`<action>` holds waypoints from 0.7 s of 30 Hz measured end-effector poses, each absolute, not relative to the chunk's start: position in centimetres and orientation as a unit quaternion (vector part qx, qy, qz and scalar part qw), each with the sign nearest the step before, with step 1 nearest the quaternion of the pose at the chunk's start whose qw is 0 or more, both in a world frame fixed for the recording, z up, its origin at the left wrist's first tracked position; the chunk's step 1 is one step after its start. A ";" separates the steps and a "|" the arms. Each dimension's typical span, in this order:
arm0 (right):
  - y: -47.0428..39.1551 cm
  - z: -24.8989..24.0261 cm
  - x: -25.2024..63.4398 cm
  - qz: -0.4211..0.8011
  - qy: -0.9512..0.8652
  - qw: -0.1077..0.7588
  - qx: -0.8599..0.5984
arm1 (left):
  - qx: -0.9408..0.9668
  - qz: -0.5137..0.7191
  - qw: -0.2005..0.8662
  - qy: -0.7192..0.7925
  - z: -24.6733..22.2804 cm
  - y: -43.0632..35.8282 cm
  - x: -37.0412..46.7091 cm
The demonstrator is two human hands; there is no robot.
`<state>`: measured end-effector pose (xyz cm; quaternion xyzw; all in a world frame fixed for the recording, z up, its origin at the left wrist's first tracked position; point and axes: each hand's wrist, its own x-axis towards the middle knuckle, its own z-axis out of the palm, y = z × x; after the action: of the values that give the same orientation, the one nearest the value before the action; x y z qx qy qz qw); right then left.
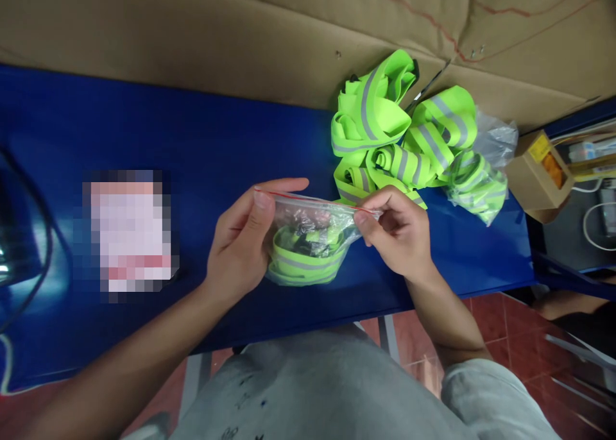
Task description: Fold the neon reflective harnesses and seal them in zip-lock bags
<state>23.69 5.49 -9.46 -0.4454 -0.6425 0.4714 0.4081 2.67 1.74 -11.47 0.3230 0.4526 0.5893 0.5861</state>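
A clear zip bag (350,214) with a red seal line hangs between my two hands over the blue table. Inside lies a rolled neon-yellow strap (305,263) with grey reflective stripes. My left hand (245,241) pinches the bag's left top corner between thumb and fingers, one finger stretched along the seal. At the right end of the seal, my right hand (397,231) grips the edge between thumb and curled fingers. Behind the right hand sits a pile of similar loose straps (373,116). A filled bag (477,186) rests at the pile's right side.
The blue table (202,145) runs along a brown cardboard wall (240,42). A blurred-out pale item (129,235) lies at left, with dark cables (48,235) beyond it. An open small carton (539,177) stands at the right end, near another person's arm (568,303).
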 end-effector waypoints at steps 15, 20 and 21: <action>5.4 -9.3 24.0 0.443 -0.699 0.386 -0.408 | 0.349 0.565 0.574 0.478 -11.9 1.0 2.7; 5.4 -8.9 23.9 0.431 -0.707 0.387 -0.407 | 0.358 0.559 0.570 0.484 -11.9 0.8 2.7; 5.4 -8.8 23.9 0.433 -0.706 0.387 -0.405 | 0.360 0.562 0.570 0.480 -12.0 0.8 2.8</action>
<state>23.91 5.41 -8.81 -0.4052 -0.7061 0.4332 0.3866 2.76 0.80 -11.97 0.3596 0.4800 0.5619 0.5697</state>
